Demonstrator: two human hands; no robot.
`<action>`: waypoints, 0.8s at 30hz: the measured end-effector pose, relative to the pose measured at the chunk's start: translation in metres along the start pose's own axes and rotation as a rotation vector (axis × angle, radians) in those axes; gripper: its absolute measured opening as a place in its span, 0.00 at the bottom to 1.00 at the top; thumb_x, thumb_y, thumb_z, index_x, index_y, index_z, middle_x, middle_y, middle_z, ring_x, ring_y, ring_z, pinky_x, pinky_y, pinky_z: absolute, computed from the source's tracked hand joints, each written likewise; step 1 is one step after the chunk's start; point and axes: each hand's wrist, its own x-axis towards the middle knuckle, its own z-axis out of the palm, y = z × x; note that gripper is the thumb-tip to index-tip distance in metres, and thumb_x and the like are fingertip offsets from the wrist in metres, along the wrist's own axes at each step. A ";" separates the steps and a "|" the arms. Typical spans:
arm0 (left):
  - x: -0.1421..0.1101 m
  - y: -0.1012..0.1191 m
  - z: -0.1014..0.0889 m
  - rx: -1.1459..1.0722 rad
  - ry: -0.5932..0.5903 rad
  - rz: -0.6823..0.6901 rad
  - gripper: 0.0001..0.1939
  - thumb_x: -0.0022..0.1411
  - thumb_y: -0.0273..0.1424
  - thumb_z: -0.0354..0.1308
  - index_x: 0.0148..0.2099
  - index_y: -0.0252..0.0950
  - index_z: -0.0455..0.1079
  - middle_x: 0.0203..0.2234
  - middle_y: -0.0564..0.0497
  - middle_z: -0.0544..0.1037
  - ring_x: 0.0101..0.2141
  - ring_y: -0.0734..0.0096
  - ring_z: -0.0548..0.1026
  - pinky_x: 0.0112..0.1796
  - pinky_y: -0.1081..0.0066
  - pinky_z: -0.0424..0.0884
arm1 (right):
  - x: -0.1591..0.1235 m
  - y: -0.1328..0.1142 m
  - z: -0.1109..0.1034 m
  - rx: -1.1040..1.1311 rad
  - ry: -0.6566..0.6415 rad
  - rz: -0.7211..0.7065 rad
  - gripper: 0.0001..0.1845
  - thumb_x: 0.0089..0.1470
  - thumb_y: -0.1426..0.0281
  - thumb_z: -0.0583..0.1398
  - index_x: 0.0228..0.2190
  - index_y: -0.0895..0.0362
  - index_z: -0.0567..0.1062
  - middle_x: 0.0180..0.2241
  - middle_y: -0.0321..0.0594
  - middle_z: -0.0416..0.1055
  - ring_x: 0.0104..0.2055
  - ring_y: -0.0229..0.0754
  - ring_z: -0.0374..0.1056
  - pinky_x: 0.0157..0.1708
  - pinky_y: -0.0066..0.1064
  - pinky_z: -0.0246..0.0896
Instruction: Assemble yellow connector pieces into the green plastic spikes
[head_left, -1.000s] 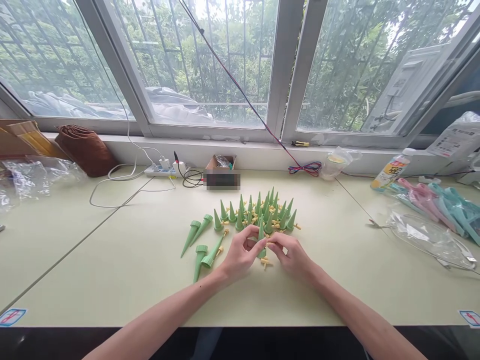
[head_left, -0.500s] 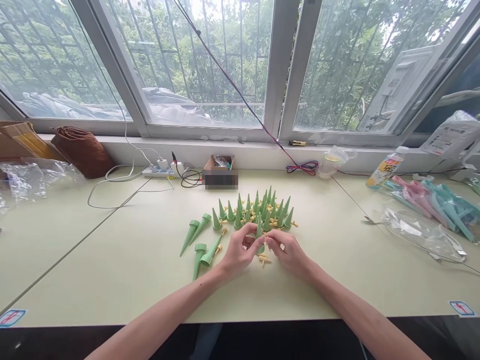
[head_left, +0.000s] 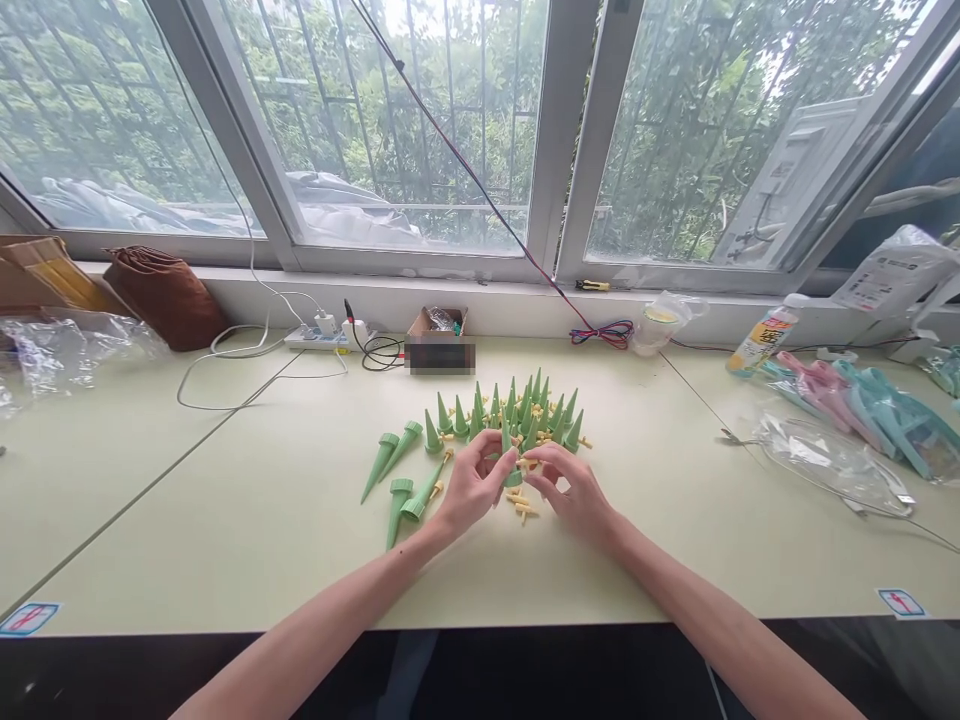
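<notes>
My left hand (head_left: pixel 476 482) is closed around a green plant watering spike (head_left: pixel 506 437), held upright with its point up and its ribbed cap below. A small yellow valve (head_left: pixel 527 463) sticks out from the right side of that spike. My right hand (head_left: pixel 576 487) pinches this valve between thumb and index finger. Several loose yellow valves (head_left: pixel 520 503) lie on the table just below the hands. Behind them stands a crowd of green spikes (head_left: pixel 538 395) with yellow valves at their bases. More spikes (head_left: pixel 401 505) lie to the left of my left hand, some of them without a visible valve.
At the back of the table (head_left: pixel 262 530) are a small open box (head_left: pixel 439 345), a power strip (head_left: pixel 319 338) and bundled wires (head_left: pixel 601 332). To the right lie a spray bottle (head_left: pixel 769 338), bagged pink and teal pieces (head_left: pixel 862 400) and a white cable (head_left: pixel 832 470).
The held spike and both hands have shifted slightly left and up. Its yellow valve now shows more clearly between my right fingers, and more of the loose valves are visible.
</notes>
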 end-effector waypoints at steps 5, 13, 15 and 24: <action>-0.002 0.001 0.002 -0.034 0.010 -0.031 0.15 0.63 0.43 0.60 0.42 0.35 0.66 0.29 0.55 0.69 0.16 0.85 0.61 0.12 0.81 0.59 | -0.002 0.002 0.000 -0.047 0.006 -0.049 0.07 0.66 0.69 0.57 0.44 0.53 0.73 0.37 0.40 0.69 0.24 0.33 0.64 0.25 0.28 0.66; -0.004 0.005 0.004 -0.021 0.017 -0.024 0.15 0.64 0.42 0.59 0.42 0.36 0.66 0.28 0.56 0.70 0.14 0.86 0.60 0.12 0.81 0.59 | -0.003 0.008 0.001 -0.139 0.029 -0.130 0.08 0.66 0.69 0.56 0.46 0.52 0.72 0.34 0.39 0.70 0.26 0.36 0.65 0.26 0.29 0.65; -0.003 0.005 0.005 -0.025 0.015 -0.023 0.14 0.64 0.42 0.59 0.41 0.36 0.66 0.27 0.57 0.70 0.13 0.86 0.60 0.12 0.81 0.58 | -0.003 0.008 0.001 -0.166 0.041 -0.140 0.08 0.66 0.68 0.56 0.46 0.52 0.72 0.33 0.38 0.70 0.26 0.36 0.65 0.26 0.29 0.65; -0.004 0.009 0.006 -0.029 0.010 -0.020 0.15 0.64 0.43 0.59 0.40 0.36 0.65 0.26 0.57 0.70 0.13 0.86 0.60 0.12 0.81 0.58 | -0.004 0.010 0.001 -0.205 0.052 -0.154 0.10 0.66 0.69 0.56 0.48 0.53 0.72 0.33 0.39 0.71 0.28 0.37 0.67 0.27 0.29 0.66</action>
